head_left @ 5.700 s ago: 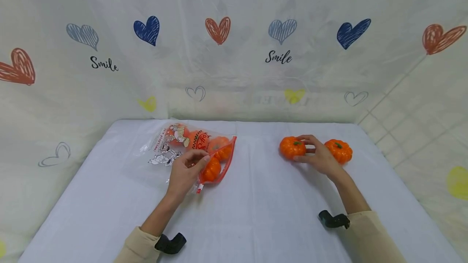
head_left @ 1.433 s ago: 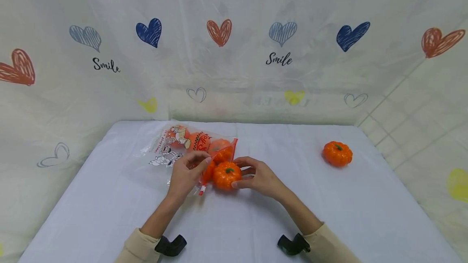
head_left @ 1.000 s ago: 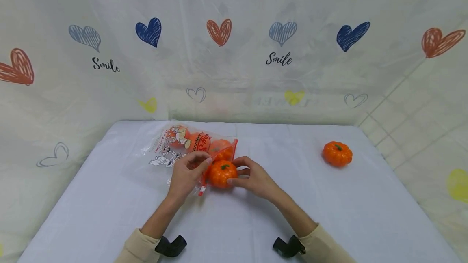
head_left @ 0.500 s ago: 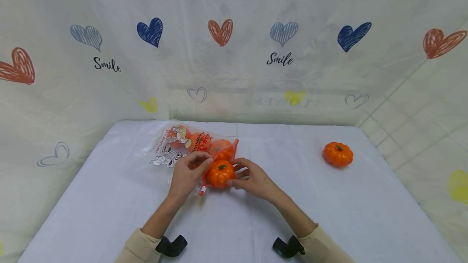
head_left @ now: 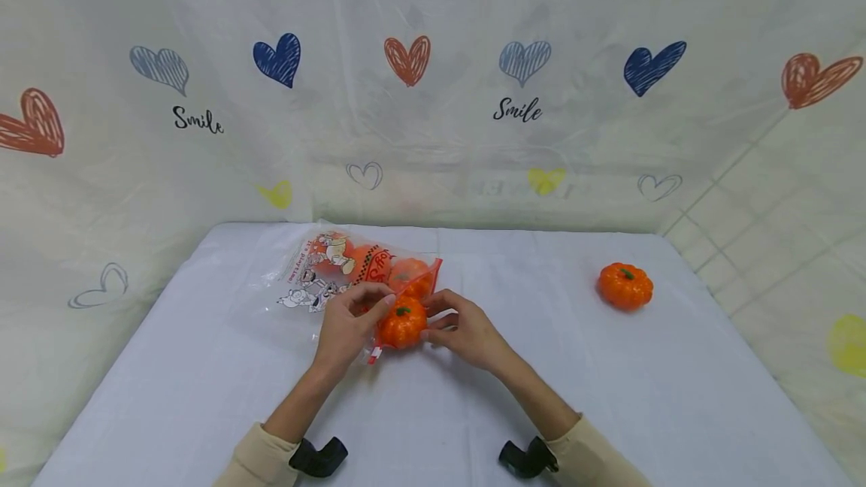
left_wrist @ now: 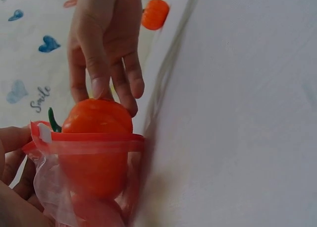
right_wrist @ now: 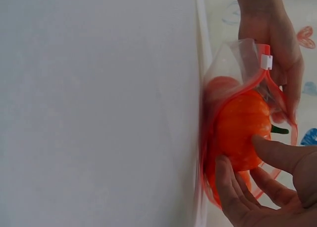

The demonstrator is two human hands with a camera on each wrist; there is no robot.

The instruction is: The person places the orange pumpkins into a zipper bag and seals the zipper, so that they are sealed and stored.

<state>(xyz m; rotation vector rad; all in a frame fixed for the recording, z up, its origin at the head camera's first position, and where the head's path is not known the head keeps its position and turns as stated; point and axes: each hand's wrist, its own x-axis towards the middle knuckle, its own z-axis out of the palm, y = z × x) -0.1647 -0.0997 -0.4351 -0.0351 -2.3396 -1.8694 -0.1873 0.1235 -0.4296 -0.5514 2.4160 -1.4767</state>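
A clear bag with a red zip edge and cartoon print lies on the left of the table, several orange pumpkins inside. My left hand pinches the upper edge of its mouth. An orange pumpkin with a green stem is partly inside the mouth; in the left wrist view this pumpkin crosses the red edge. The fingertips of my right hand touch its outer side, thumb and fingers spread, as the right hand also shows in the right wrist view.
Another orange pumpkin rests at the right of the white-covered table. Behind the table hangs a pale sheet printed with hearts and words. A black strap piece is at the left cuff, and another at the right cuff.
My right hand has carried a pumpkin from the right side leftward to the bag, and the pumpkin has moved farther into its mouth. My left hand has stayed at the bag's edge.
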